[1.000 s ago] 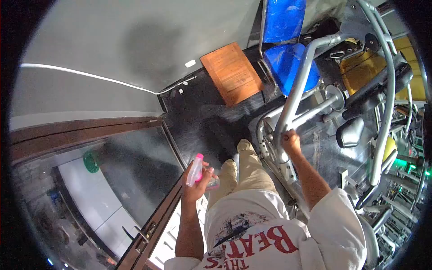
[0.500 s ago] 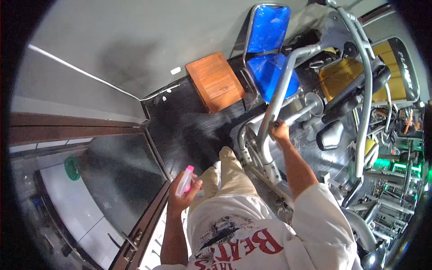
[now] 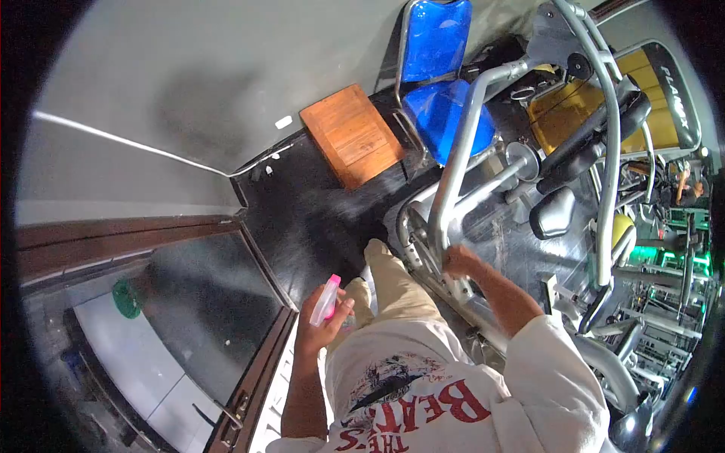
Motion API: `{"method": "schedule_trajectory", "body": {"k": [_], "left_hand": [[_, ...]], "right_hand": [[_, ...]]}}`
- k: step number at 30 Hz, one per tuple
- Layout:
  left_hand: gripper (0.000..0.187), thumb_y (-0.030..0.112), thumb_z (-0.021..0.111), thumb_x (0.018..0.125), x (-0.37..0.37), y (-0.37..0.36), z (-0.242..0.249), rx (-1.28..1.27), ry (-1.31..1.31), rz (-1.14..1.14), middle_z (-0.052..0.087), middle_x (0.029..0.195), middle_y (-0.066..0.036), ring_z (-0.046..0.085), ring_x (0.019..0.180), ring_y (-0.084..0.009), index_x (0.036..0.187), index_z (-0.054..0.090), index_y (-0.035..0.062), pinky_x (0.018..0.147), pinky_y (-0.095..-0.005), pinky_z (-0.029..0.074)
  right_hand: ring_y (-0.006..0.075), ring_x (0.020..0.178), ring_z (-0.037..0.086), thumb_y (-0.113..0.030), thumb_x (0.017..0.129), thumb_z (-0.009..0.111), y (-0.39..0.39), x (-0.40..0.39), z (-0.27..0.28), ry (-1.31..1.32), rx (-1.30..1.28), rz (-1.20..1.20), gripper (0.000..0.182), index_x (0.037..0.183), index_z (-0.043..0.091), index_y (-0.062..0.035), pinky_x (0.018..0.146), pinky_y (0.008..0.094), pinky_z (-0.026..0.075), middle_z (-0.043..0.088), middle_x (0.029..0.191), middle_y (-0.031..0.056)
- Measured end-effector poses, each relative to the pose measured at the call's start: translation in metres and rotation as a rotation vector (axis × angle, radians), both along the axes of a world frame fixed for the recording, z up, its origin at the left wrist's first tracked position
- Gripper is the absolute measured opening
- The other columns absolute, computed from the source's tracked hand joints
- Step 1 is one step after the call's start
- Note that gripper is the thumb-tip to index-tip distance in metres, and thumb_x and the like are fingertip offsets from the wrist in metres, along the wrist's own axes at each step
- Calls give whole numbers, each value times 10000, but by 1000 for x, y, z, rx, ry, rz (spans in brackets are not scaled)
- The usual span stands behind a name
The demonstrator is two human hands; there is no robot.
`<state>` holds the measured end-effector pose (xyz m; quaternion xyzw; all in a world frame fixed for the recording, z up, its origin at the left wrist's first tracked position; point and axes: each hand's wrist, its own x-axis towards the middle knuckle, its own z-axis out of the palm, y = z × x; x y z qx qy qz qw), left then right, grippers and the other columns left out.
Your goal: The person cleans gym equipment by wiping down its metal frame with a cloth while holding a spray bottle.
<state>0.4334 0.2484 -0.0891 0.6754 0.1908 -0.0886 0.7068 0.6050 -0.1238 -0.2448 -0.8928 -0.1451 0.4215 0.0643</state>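
My left hand (image 3: 326, 323) is wrapped round a small spray bottle (image 3: 325, 300) with a translucent head and a bright pink nozzle, held in front of my trousers near the door. My right hand (image 3: 462, 263) is closed like a fist beside the lower part of the grey metal tube (image 3: 455, 177) of an exercise machine. Its fingers are turned away, and I cannot tell what is in them.
A wooden box (image 3: 353, 136) and a blue chair (image 3: 445, 113) stand along the grey wall. To the right are black pads (image 3: 553, 213), a yellow backrest (image 3: 649, 94) and more gym equipment. A glass door (image 3: 204, 302) with a dark frame is at my left.
My right hand has moved down the machine's tube, away from the height where it touched the bar. My left hand keeps the spray bottle, slightly further right. The view has shifted a little.
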Motion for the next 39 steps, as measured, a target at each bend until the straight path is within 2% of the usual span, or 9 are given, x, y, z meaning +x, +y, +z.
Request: {"method": "schedule_trajectory", "body": {"k": [8,13,19,23,26,29,31,33,39], "left_hand": [[224,93,735,848,64,-19,16,57,188,69,651,706,-40,661,665,-123,1008,596,22,629,-286,522],[233,120,731,862,110,-41,4,122,169,-40,655,732,-51,658,670,-118,1037,604,32,634,-273,514],[215,128,731,873,171,-66,12,-6,108,-97,651,755,-42,637,700,-101,1032,617,38,634,-261,500],[216,69,684,897,181,-66,0,99,10,-229,635,747,-67,696,710,-162,1064,561,10,625,-289,531],[219,55,688,890,181,-60,-3,112,-5,-251,640,755,-67,697,720,-162,1064,562,9,627,-290,531],[225,53,694,885,179,-55,2,109,62,-242,640,758,-67,692,721,-158,1062,563,9,631,-292,533],[229,59,702,880,177,-52,4,80,93,-213,641,759,-69,688,717,-155,1057,565,11,632,-292,532],[231,63,708,877,175,-47,5,95,108,-225,642,759,-71,685,712,-152,1052,566,12,632,-292,531],[233,96,716,881,163,-17,2,107,138,-264,648,750,-71,680,704,-148,1043,568,16,621,-290,523]], "right_hand": [[442,746,654,-122,724,632,-10,224,-22,-692,562,-200,172,830,661,10,677,470,548,657,813,251],[400,776,673,-174,737,683,-10,208,-49,-806,465,-396,193,816,664,1,714,470,548,668,789,229],[383,873,630,-185,804,647,-25,27,-52,-147,178,-169,186,922,656,-41,742,472,520,614,898,194],[360,927,628,-199,806,651,-72,3,-10,107,523,-248,201,923,625,-38,802,483,522,604,955,187],[344,902,614,-188,794,645,-76,49,-7,-107,422,321,194,900,611,-29,798,459,521,597,941,189],[375,933,622,-227,837,588,-67,145,-42,-42,244,-14,219,914,602,-22,800,485,522,602,917,198],[418,852,591,-166,870,571,-25,195,-10,-566,235,-349,139,934,612,-50,800,512,506,581,945,197],[454,863,582,-113,787,629,-22,234,-14,-734,440,-186,178,939,618,-23,793,526,503,566,958,214],[434,873,596,-125,798,651,9,162,-41,-563,251,-491,165,933,639,-32,770,519,510,552,943,206]]}}
